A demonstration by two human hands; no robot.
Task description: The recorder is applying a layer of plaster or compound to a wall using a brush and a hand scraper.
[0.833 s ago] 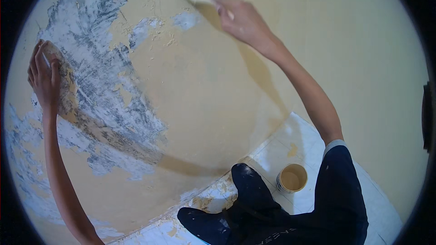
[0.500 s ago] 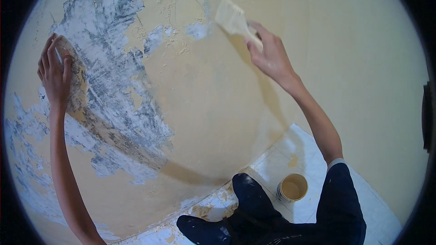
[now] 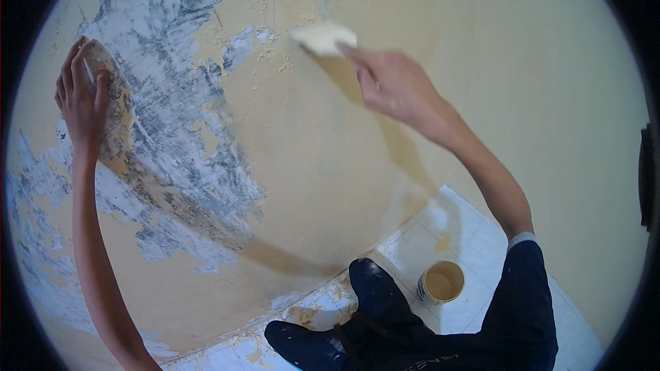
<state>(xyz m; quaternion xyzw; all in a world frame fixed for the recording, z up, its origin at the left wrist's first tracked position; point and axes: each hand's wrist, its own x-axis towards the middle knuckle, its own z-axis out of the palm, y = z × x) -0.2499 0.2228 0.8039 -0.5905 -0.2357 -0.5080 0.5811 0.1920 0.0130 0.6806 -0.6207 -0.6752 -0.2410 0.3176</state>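
My left hand (image 3: 84, 96) rests against the peeling wall (image 3: 165, 89) at the upper left, fingers slightly bent and lightly apart, with nothing clearly held. My right hand (image 3: 402, 93) grips a pale, wide paintbrush (image 3: 323, 38) against the cream-painted part of the wall, just right of the scraped grey and white area; the brush and fingertips are blurred. Below the right forearm, a round can (image 3: 441, 282) with beige paint in it stands on the white tiled floor (image 3: 440, 227).
My dark shoes (image 3: 375, 282) are at the bottom centre, beside flakes of peeled paint (image 3: 309, 312) along the wall's foot. A smooth cream wall surface (image 3: 564, 130) fills the right side. A dark object (image 3: 643, 175) sits at the extreme right edge.
The brush swung down, then back leftward and turned more level, ending lower than at first. A small pale patch near it now appears covered in cream. The view has shifted slightly.
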